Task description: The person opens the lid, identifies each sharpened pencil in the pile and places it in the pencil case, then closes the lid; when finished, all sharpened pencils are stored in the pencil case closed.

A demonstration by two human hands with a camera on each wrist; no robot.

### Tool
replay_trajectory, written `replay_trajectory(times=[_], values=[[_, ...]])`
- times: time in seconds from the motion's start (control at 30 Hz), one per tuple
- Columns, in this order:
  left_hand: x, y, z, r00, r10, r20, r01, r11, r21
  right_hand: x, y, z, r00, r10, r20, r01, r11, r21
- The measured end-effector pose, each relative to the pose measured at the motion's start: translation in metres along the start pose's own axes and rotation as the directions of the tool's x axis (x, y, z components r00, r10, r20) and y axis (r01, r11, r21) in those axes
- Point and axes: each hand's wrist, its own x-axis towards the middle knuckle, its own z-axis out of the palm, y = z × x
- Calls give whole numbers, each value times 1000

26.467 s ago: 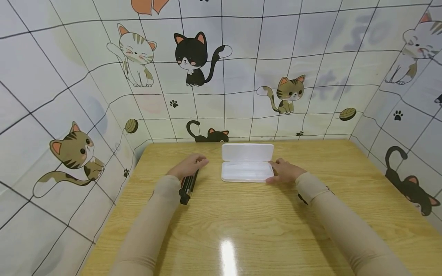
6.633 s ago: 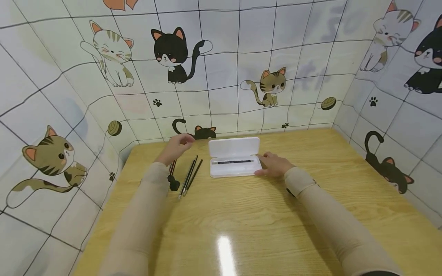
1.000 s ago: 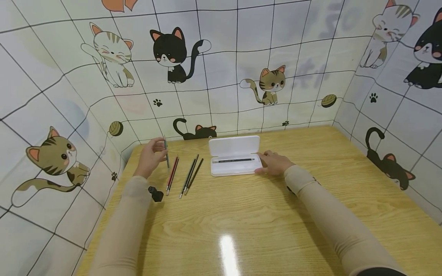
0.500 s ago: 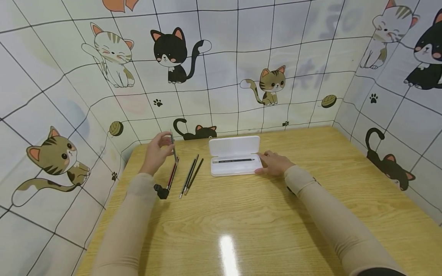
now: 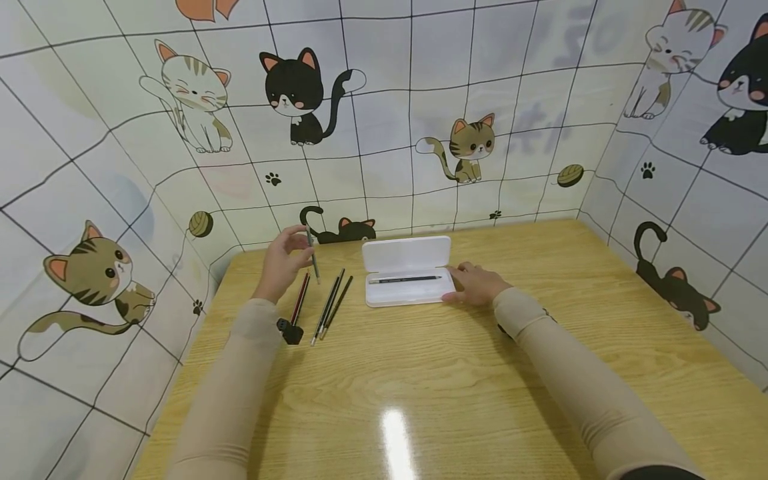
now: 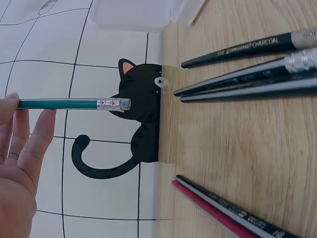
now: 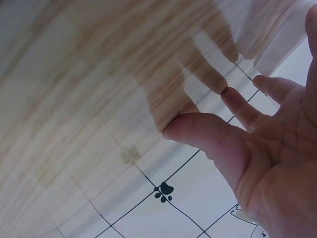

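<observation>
My left hand (image 5: 281, 265) pinches a green pencil (image 6: 64, 103) between thumb and fingers, raised above the far left of the table. Its metal ferrule and eraser end (image 6: 125, 104) point away from the hand in the left wrist view. A white pencil case (image 5: 408, 295) lies open with its lid (image 5: 408, 255) tilted up at the back. One dark pencil (image 5: 405, 280) lies lengthwise inside. At the case's right end rests my right hand (image 5: 478, 285); in the right wrist view its thumb (image 7: 198, 130) and fingertips meet the tabletop, fingers loosely spread.
Several dark pencils (image 5: 330, 307) lie between the left hand and the case. Left of them, a red pencil (image 6: 208, 208) and a black pencil (image 6: 233, 209) lie side by side. A cat-print cloth (image 5: 384, 133) walls the wooden table (image 5: 456, 393).
Over the last second my left hand has moved right with the green pencil, toward the case. The right hand has stayed put. Since the earliest frame, one pencil has come to lie inside the case.
</observation>
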Motion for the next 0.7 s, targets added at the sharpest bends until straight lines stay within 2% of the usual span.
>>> replay_trajectory(times=[0.37,0.7], values=[[2,4,13,1000,31,5,-31,1000,4,-1,-1,0,1000,-6,-4,6,1000,0],[2,4,25,998,59,17,-59,998,-31,-2,-1,0,1000,-7,-4,7,1000,1]])
